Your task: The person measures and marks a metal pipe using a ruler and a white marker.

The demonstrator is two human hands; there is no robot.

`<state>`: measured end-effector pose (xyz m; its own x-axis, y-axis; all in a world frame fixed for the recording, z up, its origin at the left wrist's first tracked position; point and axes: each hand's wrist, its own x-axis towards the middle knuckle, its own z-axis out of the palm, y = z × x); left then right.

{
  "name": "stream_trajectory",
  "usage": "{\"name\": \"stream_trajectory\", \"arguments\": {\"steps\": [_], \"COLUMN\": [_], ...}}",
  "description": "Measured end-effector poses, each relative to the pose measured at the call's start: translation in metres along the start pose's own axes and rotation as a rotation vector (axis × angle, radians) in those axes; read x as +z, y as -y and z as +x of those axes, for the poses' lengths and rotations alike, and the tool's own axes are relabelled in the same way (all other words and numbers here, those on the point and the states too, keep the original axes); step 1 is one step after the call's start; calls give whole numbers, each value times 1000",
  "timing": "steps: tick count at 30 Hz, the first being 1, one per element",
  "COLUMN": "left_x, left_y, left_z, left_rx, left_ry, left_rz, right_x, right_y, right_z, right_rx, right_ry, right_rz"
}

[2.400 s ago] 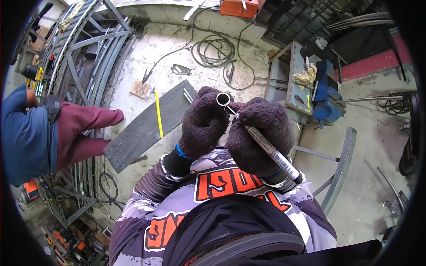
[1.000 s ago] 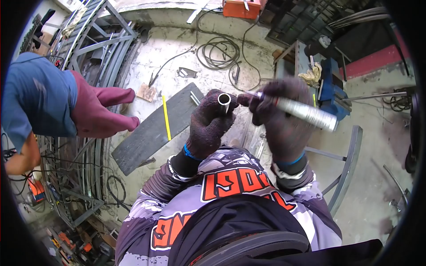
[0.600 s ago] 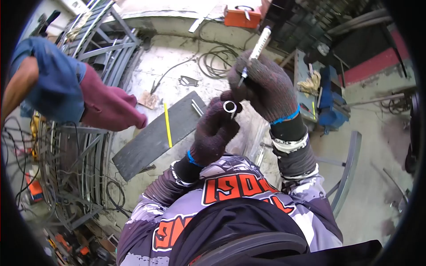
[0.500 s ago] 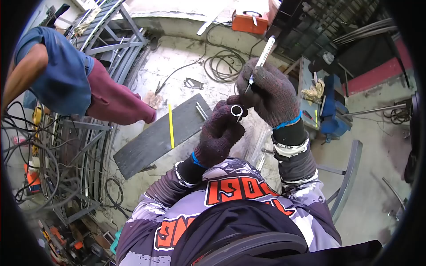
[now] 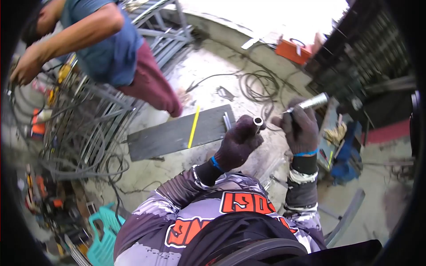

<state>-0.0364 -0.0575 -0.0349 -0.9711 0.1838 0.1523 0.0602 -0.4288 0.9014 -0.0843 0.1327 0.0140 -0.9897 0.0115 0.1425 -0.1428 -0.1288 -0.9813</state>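
My gloved left hand [image 5: 239,144] is closed round a short metal tube [image 5: 258,121], whose round open end faces up. To its right, my gloved right hand [image 5: 301,128] grips a white marker pen [image 5: 313,102]; the pen's thin tip points left, apart from the tube. Below and left of my hands, a dark flat board [image 5: 168,135] lies on the floor with a yellow strip [image 5: 194,127] across it. Two short metal pieces [image 5: 226,120] rest at the board's right end.
A co-worker [image 5: 111,48] bends over metal frames [image 5: 164,40] at the upper left. Coiled cable [image 5: 259,86] and an orange box [image 5: 293,51] are ahead. A blue vise [image 5: 347,155] stands right, a teal plastic chair [image 5: 104,235] lower left.
My right hand has moved away from my left hand, and the pen now lies flatter. The view has shifted, and more of the co-worker's arm and the teal chair shows.
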Motion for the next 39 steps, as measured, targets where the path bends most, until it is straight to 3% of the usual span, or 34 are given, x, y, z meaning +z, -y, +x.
{"name": "stream_trajectory", "arguments": {"steps": [2,3,4,5,6,7,8,9,10,12,14,15,16,18,19,20,22,23,24,26,27,28,30,31,32,34,36,38,39], "left_x": [-23,-36,-48,-45,-58,-64,-82,-75,-73,-70,-69,-68,-66,-64,-66,-71,-76,-73,-68,-53,-50,-39,-23,-19,-15,-13,-9,-5,-11], "left_y": [15,6,-6,-31,-37,-44,-42,-59,-63,-77,-95,-103,-114,-139,-145,-151,-144,-132,-120,-81,-64,-56,-47,-40,-34,-30,-22,-7,12], "left_z": [-8,-10,-16,-25,-36,-46,-64,-84,-101,-134,-167,-183,-196,-212,-220,-225,-223,-218,-212,-193,-185,-183,-178,-174,-171,-163,-151,-132,-128], "left_rx": [-13,32,70,7,96,140,279,96,94,262,289,287,292,383,372,425,468,361,259,137,246,118,9,42,72,75,73,345,403], "left_ry": [-209,-264,-293,-438,-485,-621,-671,-792,-816,-942,-1045,-1111,-1136,-1264,-1263,-1164,-1037,-884,-728,-620,-483,-454,-432,-403,-375,-389,-405,-421,-457], "left_rz": [-34,184,158,290,336,397,566,566,580,560,609,637,637,604,588,565,520,557,597,481,620,475,415,349,284,356,425,621,859], "right_x": [-2,-15,-14,-5,2,1,3,8,14,22,29,33,36,38,38,38,45,50,48,53,59,67,62,63,64,66,83,80,84], "right_y": [-7,-29,-35,-43,-52,-69,-65,-76,-87,-91,-104,-94,-86,-77,-82,-80,-74,-54,-52,-48,-31,-34,-34,-38,-42,-41,-40,-72,-84], "right_z": [-8,-14,-21,-31,-40,-43,-46,-53,-59,-68,-77,-78,-80,-83,-82,-85,-99,-96,-100,-104,-107,-114,-115,-117,-120,-131,-154,-167,-173], "right_rx": [296,325,374,358,341,-242,-262,87,433,448,249,563,572,-242,-439,-436,278,716,702,-248,-294,-139,-264,-269,-401,-542,239,54,75], "right_ry": [-64,26,93,100,117,316,440,412,366,423,461,430,454,635,603,596,492,338,315,512,459,366,438,423,383,330,192,326,324], "right_rz": [545,528,591,459,328,-298,-435,25,479,468,252,546,541,-348,-497,-517,164,589,592,-310,-367,-119,-205,-219,-323,-556,231,-81,-85]}}
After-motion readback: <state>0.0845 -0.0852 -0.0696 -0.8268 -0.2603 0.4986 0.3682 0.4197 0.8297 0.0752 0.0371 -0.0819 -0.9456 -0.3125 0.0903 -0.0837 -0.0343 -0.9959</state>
